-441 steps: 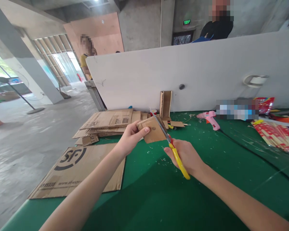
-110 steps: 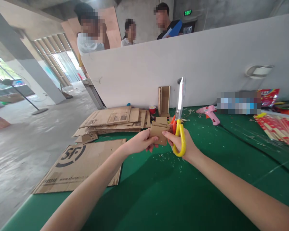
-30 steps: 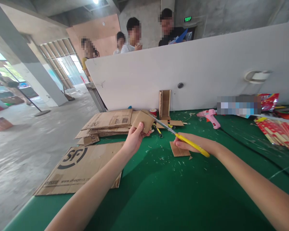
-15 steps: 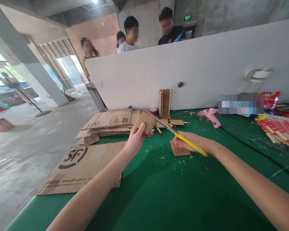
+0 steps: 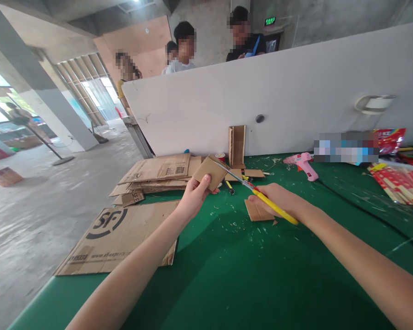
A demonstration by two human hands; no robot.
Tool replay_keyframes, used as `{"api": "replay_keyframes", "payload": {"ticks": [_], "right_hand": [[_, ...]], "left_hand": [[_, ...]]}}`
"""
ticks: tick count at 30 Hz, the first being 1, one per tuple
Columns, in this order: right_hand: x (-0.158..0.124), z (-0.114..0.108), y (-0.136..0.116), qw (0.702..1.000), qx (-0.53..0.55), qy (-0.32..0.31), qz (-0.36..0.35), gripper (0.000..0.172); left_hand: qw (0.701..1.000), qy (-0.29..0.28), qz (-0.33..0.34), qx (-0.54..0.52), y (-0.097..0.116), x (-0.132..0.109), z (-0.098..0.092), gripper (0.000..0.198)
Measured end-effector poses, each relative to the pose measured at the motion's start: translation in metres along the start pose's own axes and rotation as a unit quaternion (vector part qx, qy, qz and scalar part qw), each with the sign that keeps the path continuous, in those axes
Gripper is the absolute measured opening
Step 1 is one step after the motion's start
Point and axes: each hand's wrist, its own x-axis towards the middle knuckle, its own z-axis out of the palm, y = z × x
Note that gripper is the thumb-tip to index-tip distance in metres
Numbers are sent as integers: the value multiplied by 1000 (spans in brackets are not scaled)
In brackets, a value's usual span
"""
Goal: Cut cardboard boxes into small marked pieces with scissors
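Observation:
My left hand [image 5: 198, 192] pinches a small square piece of cardboard [image 5: 209, 172] above the green table, thumb on top. My right hand [image 5: 270, 197] is wrapped round the yellow handles of a pair of scissors [image 5: 275, 208]. The metal blades point up and left and lie along the right edge of the cardboard piece; whether they are fully closed on it I cannot tell. Beneath my right hand another small cardboard piece [image 5: 256, 211] lies on the table, partly hidden by the hand.
Stacked cardboard [image 5: 154, 169] and a large flat sheet [image 5: 124, 238] lie at left. A folded cardboard strip [image 5: 237, 146] stands against the white partition [image 5: 296, 91]. A pink glue gun [image 5: 306, 166], its cord, and packets of sticks [image 5: 399, 183] are at right. People stand beyond.
The scissors' blades have shifted slightly along the cardboard's edge. Both hands keep their hold, and the whole view has moved a little.

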Motion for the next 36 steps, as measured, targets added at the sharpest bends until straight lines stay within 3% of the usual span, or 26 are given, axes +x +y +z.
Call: {"api": "replay_keyframes", "payload": {"ticks": [6, 17, 24, 30, 36], "right_hand": [[1, 2, -1, 999, -40, 24, -1, 46], [-1, -1, -13, 997, -46, -4, -62, 43], [-3, -1, -15, 998, -42, 47, -19, 43], [-5, 5, -20, 993, -71, 86, -28, 40], [-9, 8, -22, 997, 17, 33, -62, 33]], "left_hand": [[1000, -4, 1, -3, -1, 0, -2, 33], [998, -44, 0, 50, -6, -2, -2, 33], [997, -60, 16, 43, 3, -4, 3, 33], [995, -65, 16, 78, 12, -5, 0, 33], [990, -79, 16, 116, 10, -7, 2, 34]]}}
